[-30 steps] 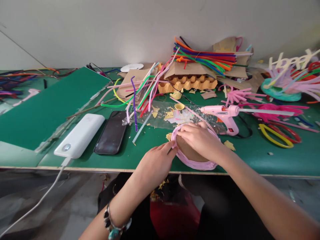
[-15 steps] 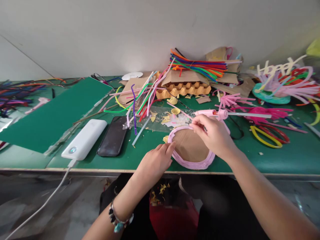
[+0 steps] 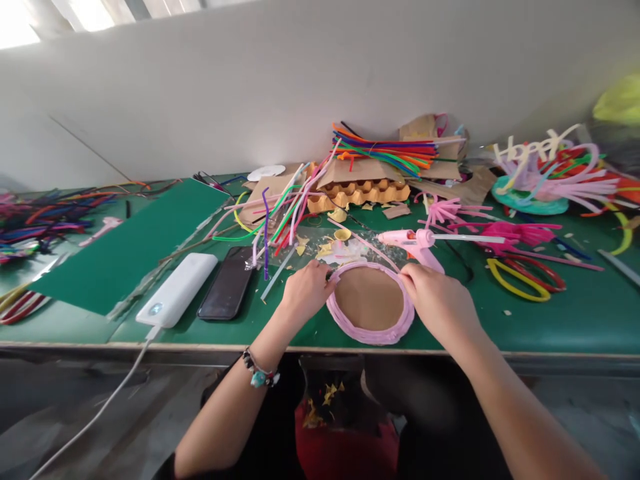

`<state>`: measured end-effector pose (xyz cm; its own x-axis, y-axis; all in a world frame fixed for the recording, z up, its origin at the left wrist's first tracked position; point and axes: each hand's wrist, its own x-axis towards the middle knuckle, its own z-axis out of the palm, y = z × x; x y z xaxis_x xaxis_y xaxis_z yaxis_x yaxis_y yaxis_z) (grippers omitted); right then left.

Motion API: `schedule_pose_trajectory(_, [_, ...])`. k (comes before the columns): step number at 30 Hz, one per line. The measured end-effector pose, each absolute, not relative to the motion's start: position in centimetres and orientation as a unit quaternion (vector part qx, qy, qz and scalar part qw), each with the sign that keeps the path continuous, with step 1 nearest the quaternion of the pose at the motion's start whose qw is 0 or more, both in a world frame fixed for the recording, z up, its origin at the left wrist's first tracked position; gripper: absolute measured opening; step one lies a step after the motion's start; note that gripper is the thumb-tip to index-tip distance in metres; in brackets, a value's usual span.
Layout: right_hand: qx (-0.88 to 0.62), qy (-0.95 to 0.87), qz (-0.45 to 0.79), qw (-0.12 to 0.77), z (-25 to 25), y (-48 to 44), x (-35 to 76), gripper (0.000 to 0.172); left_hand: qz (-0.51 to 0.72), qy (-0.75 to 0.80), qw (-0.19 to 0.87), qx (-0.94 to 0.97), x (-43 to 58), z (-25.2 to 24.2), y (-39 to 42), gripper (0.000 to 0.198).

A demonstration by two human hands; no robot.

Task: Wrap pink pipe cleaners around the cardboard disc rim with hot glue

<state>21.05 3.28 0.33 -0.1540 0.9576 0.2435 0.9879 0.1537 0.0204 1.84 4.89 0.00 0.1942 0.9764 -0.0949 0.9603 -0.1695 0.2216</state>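
Note:
A round cardboard disc [image 3: 369, 299] with a rim of wound pink pipe cleaner [image 3: 371, 337] lies tilted near the table's front edge. My left hand [image 3: 311, 290] is closed at its upper left edge, fingertips on the rim. At the upper right edge, my right hand [image 3: 440, 300] pinches the rim between thumb and bent fingers. A thin pink pipe cleaner [image 3: 373, 247] runs from behind the disc to my right fingertips; whether they touch it I cannot tell. Just behind my right hand rests a pink glue gun [image 3: 425, 250] with a long glue stick [image 3: 470, 239] in it.
A phone [image 3: 226, 283] and a white power bank [image 3: 177, 290] with a cable lie left. Loose pipe cleaners [image 3: 295, 203], an egg carton [image 3: 357, 193] and a bundle of pipe cleaners [image 3: 390, 150] are behind. Pink pipe-cleaner tufts [image 3: 520, 233] and a "Happy" decoration [image 3: 537, 180] stand right.
My left hand has moved up along the rim to the upper left. My right hand has come down from in front of the glue gun to the disc's right edge. The view has tilted up slightly.

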Motion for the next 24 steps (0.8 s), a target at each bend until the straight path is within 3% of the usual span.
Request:
schedule_pose_trajectory(3, [-0.675,-0.737,-0.038,-0.001,1.0,2.8,21.3,0.023,0.037,0.641,0.127,0.756,2.1,0.0,5.2,0.025])
schedule_pose_trajectory(7, [-0.666,-0.746,-0.025,0.016,0.2,2.5,21.7,0.019,0.036,0.642,0.154,0.75,2.2,0.1,5.6,0.024])
schedule_pose_trajectory(11, [-0.634,-0.767,-0.033,0.096,-1.2,2.8,22.2,0.01,0.069,0.647,0.179,0.738,1.8,-0.6,6.0,0.021])
schedule_pose_trajectory(17, [-0.606,-0.729,-0.003,0.319,-1.1,3.2,22.5,0.028,0.248,0.572,0.374,0.686,0.9,-1.3,6.0,0.019])
schedule_pose_trajectory(20, [-0.581,-0.699,0.095,0.405,-0.8,3.4,22.6,0.029,0.328,0.547,0.468,0.612,0.5,-0.5,5.7,0.019])
schedule_pose_trajectory(24, [-0.552,-0.632,0.278,0.467,-1.0,3.8,22.6,0.032,0.371,0.545,0.505,0.558,0.1,0.3,5.3,0.017])
